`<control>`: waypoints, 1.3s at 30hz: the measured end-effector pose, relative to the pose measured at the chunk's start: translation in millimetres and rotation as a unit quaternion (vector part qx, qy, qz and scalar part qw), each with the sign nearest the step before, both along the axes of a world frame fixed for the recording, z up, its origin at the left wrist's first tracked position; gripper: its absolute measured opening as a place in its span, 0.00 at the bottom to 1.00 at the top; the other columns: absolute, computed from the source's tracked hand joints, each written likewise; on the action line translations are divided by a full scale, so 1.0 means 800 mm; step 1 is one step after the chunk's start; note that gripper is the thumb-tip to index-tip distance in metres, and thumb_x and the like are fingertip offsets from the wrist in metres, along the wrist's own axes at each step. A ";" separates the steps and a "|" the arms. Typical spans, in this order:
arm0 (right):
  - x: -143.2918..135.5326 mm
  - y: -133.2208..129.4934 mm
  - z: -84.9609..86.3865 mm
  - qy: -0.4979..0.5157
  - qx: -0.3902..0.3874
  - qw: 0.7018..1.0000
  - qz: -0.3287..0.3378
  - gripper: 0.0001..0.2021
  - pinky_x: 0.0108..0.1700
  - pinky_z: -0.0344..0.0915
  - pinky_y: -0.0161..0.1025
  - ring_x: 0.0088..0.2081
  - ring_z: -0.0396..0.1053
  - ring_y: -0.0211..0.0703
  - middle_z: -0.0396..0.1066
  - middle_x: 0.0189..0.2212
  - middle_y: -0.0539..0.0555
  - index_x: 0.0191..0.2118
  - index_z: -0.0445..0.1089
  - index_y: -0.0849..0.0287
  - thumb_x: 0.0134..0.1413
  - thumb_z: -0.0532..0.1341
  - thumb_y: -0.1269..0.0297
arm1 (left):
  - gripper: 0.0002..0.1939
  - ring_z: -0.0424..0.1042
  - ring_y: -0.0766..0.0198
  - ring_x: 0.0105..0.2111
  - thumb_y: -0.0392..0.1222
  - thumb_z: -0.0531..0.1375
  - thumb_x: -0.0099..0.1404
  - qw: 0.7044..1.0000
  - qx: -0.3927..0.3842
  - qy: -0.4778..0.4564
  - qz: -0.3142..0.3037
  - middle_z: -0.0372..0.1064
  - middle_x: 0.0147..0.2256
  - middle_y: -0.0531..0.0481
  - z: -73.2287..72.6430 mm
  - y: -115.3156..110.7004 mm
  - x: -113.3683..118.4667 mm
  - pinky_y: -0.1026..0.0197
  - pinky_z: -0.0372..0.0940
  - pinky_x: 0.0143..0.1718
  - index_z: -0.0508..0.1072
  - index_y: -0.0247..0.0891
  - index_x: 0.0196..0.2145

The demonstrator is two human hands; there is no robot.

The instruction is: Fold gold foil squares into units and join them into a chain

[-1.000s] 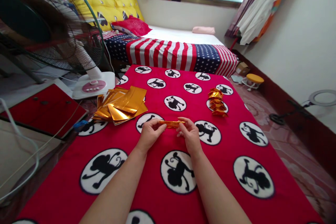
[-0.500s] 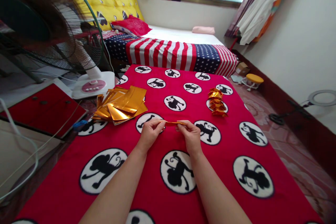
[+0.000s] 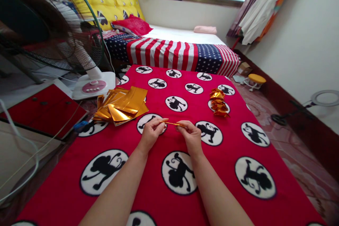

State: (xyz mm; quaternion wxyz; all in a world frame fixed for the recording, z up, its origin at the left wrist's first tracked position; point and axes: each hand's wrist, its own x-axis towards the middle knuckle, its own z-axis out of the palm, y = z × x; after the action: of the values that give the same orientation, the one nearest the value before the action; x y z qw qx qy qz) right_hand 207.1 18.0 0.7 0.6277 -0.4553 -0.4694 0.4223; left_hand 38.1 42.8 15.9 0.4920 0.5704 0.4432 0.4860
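Gold foil strip (image 3: 171, 124): folded down to a thin, shiny band, seen almost edge-on, held level just above the red monkey-print blanket (image 3: 233, 169) that covers the table. Left hand (image 3: 151, 135): palm down, forearm coming in from the lower left, thumb and forefinger pinched on the strip's left end, other fingers curled. Right hand (image 3: 191, 137): same pose mirrored, fingertips closed on the right end. The strip spans the short gap between the two hands, in front of the fingertips on the far side from the person; only the middle stretch shows bare. Stack of flat gold foil sheets (image 3: 122, 105) lies on the blanket well to the left of the left hand, fanned unevenly. Pile of folded gold pieces (image 3: 218, 103) sits beyond and to the right of the right hand. Standing fan (image 3: 50, 21) at the far left; bed with a striped cover (image 3: 172, 53) behind the table.
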 end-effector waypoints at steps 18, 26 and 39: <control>-0.002 -0.003 0.007 -0.075 0.063 0.995 0.001 0.06 0.46 0.69 0.41 0.43 0.71 0.44 0.72 0.38 0.54 0.37 0.78 0.54 0.52 0.65 0.68 | 0.13 0.73 0.62 0.36 0.35 0.60 0.57 0.996 0.073 0.041 0.022 0.75 0.37 0.45 -0.014 0.008 0.000 0.63 0.67 0.36 0.81 0.36 0.39; -0.007 -0.002 0.001 -0.137 0.031 0.990 -0.019 0.08 0.42 0.73 0.39 0.42 0.71 0.44 0.71 0.40 0.54 0.38 0.75 0.56 0.51 0.63 0.66 | 0.08 0.74 0.63 0.32 0.35 0.62 0.59 0.974 0.157 0.141 0.085 0.77 0.33 0.47 -0.012 0.001 0.006 0.63 0.68 0.34 0.81 0.37 0.35; -0.008 -0.004 -0.003 -0.216 0.037 0.970 -0.109 0.07 0.34 0.67 0.36 0.32 0.70 0.40 0.71 0.30 0.52 0.32 0.73 0.58 0.51 0.57 0.72 | 0.15 0.73 0.59 0.37 0.33 0.55 0.61 0.895 0.167 0.401 0.100 0.75 0.38 0.45 -0.002 -0.008 0.012 0.60 0.68 0.40 0.75 0.36 0.44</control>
State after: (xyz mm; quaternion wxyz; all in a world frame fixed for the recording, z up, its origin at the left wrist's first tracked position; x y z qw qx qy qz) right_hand 201.0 15.0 -1.8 0.5699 -0.5609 -0.5565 0.2255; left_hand 48.0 36.5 13.9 0.1188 0.7432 0.5704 0.3291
